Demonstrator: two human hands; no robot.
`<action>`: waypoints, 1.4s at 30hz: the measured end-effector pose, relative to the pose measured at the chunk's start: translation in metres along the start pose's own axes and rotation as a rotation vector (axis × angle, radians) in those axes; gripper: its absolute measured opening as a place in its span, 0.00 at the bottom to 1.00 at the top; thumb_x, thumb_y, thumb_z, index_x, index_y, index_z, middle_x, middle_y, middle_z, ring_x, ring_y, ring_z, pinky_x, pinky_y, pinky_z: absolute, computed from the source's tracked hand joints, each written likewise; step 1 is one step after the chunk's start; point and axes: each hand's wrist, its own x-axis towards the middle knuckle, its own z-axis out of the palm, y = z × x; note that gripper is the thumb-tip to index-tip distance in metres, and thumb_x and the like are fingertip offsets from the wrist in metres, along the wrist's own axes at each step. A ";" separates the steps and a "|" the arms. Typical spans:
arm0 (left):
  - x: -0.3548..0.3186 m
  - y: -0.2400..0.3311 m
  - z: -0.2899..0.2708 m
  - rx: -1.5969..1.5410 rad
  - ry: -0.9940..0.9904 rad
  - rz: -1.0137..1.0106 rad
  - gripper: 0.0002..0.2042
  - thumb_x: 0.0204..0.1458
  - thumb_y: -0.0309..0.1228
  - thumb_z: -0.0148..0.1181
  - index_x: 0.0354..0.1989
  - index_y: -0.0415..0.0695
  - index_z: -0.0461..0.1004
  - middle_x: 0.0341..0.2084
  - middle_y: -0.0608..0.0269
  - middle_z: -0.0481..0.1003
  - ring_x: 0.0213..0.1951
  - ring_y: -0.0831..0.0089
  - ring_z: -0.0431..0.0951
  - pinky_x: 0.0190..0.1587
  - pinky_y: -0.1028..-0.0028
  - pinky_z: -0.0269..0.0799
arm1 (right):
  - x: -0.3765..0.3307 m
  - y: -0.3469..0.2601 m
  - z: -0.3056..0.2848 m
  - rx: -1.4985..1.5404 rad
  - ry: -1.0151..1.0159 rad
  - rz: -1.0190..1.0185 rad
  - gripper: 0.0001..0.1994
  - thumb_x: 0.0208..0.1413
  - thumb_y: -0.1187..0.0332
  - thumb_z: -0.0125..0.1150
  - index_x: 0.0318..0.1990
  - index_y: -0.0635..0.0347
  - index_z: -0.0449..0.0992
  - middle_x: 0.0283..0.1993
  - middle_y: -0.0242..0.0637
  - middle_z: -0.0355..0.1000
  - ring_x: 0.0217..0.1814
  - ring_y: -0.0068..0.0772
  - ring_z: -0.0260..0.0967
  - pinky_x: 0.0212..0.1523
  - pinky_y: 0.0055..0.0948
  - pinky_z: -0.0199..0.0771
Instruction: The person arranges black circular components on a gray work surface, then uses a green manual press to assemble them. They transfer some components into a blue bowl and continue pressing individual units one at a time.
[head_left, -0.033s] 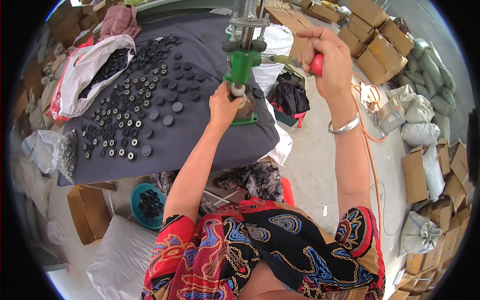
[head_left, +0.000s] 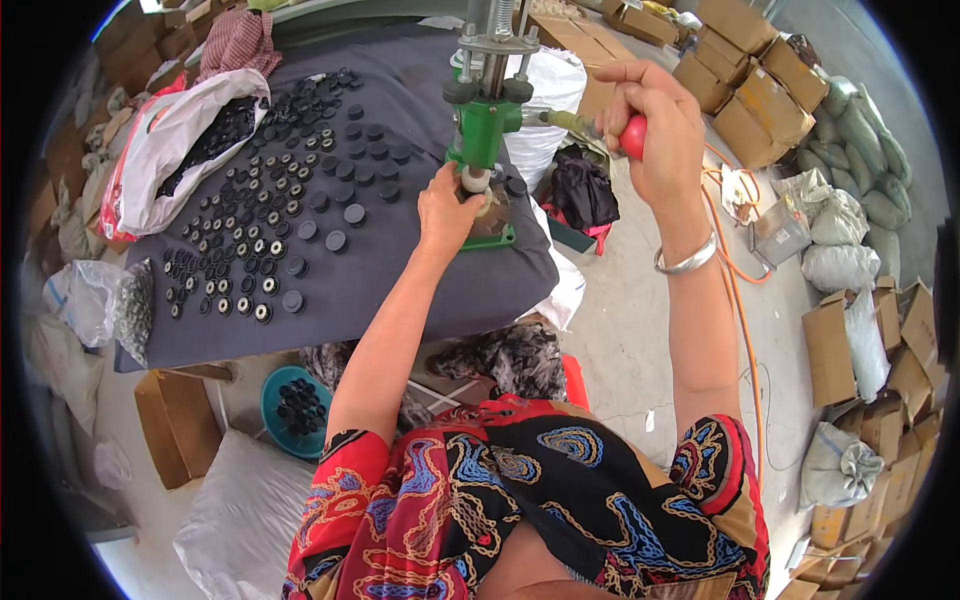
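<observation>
A green hand press (head_left: 482, 135) stands at the right end of the cloth-covered table. My right hand (head_left: 660, 135) is closed round its lever, at the red ball knob (head_left: 634, 137), out to the right of the press. Under the pale ram tip (head_left: 475, 181), my left hand (head_left: 447, 212) reaches in at the press base, thumb on the near side and fingers on the far side. Whatever those fingers pinch is hidden by the hand and the ram. Left of the press, black round caps (head_left: 337, 241) lie in loose rows, and several black pieces with pale metal rings (head_left: 269, 285) sit beyond them.
A white sack (head_left: 165, 165) of black parts lies open on the dark tablecloth (head_left: 400, 320). Below the table edge is a teal basin (head_left: 270, 410) of black pieces. An orange hose (head_left: 745, 330) runs along the floor at right, near stacked cardboard boxes (head_left: 765, 115).
</observation>
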 end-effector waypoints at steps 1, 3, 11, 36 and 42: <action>0.000 0.000 0.000 0.003 0.000 -0.001 0.32 0.40 0.23 0.69 0.57 0.33 0.64 0.45 0.47 0.77 0.48 0.63 0.78 0.51 0.70 0.72 | -0.009 0.002 0.001 0.010 0.006 0.015 0.14 0.51 0.73 0.42 0.38 0.71 0.74 0.17 0.35 0.65 0.18 0.23 0.60 0.20 0.22 0.60; -0.001 -0.001 -0.001 0.010 0.003 -0.005 0.32 0.40 0.23 0.68 0.57 0.34 0.65 0.45 0.47 0.77 0.48 0.62 0.79 0.51 0.70 0.72 | -0.025 0.008 0.003 0.003 0.027 -0.013 0.14 0.52 0.73 0.41 0.38 0.70 0.74 0.17 0.35 0.65 0.19 0.22 0.61 0.21 0.22 0.61; -0.004 -0.018 -0.030 0.237 0.160 0.249 0.25 0.42 0.19 0.60 0.53 0.37 0.69 0.49 0.49 0.74 0.52 0.55 0.73 0.54 0.62 0.68 | -0.106 0.115 -0.005 -0.077 0.006 -0.575 0.09 0.57 0.72 0.46 0.37 0.67 0.74 0.19 0.33 0.66 0.21 0.22 0.63 0.31 0.26 0.67; -0.023 -0.027 -0.056 0.207 0.181 0.203 0.25 0.38 0.22 0.68 0.49 0.42 0.73 0.37 0.53 0.77 0.41 0.56 0.75 0.45 0.63 0.72 | 0.011 -0.004 -0.004 0.018 -0.089 -0.027 0.14 0.52 0.73 0.41 0.39 0.71 0.74 0.18 0.34 0.65 0.19 0.23 0.61 0.22 0.22 0.63; -0.016 0.007 -0.031 0.137 0.053 0.205 0.29 0.40 0.23 0.68 0.55 0.41 0.69 0.40 0.52 0.77 0.43 0.57 0.77 0.46 0.65 0.72 | 0.012 -0.003 -0.005 0.013 -0.092 -0.038 0.14 0.53 0.73 0.41 0.39 0.72 0.74 0.18 0.34 0.65 0.19 0.24 0.62 0.22 0.22 0.63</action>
